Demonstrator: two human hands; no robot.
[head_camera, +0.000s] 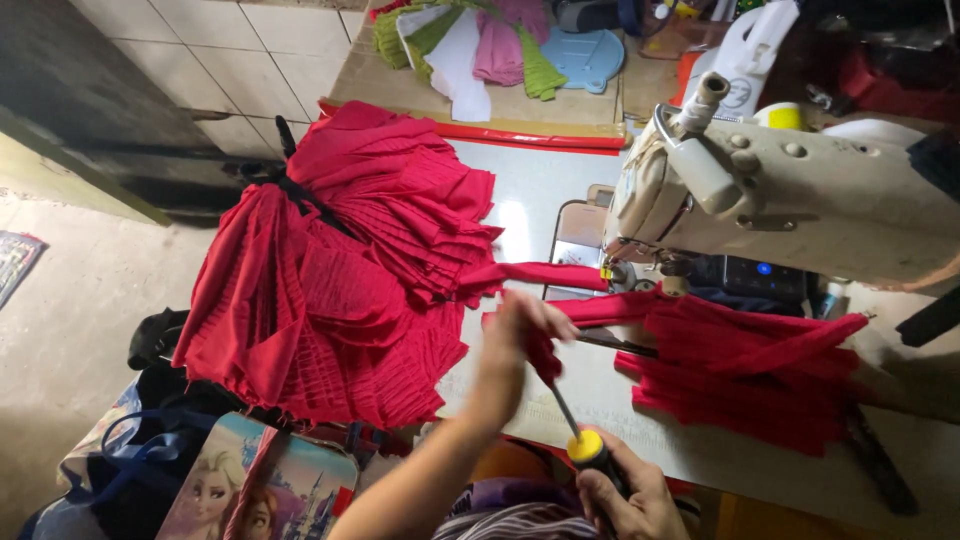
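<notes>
The bench (545, 205) is a pale work surface lit brightly at its middle, its right and near edges cut off by the frame. On its left half, spilling over the edge, lies a big pile of red pleated fabric pieces (330, 270), stacked in loose fans and tied near the top with a dark band; how many pieces it holds cannot be made out. At the right stands a cream sewing machine (790, 195), its far end cut off and its needle area in shadow. Below the machine lies a smaller heap of red fabric (750, 370), creased and partly dark, with one red strip (545, 274) running left from under the machine head toward the big pile.

The left hand (525, 325) is raised above the bench between the two heaps, a little blurred; its fingers are closed around a small bunched end of red cloth (543, 358), which hangs just below the palm. The right hand (625, 500) sits at the bottom edge, partly cut off, with its fingers wrapped around the black handle of a screwdriver (590, 445) with a yellow collar; the thin metal shaft points up into the red cloth under the left hand, its tip hidden there.

At the far side a cardboard surface carries green and pink cloth pieces (500, 40). At the lower left a printed cartoon bag (255, 480) leans by the bench.
</notes>
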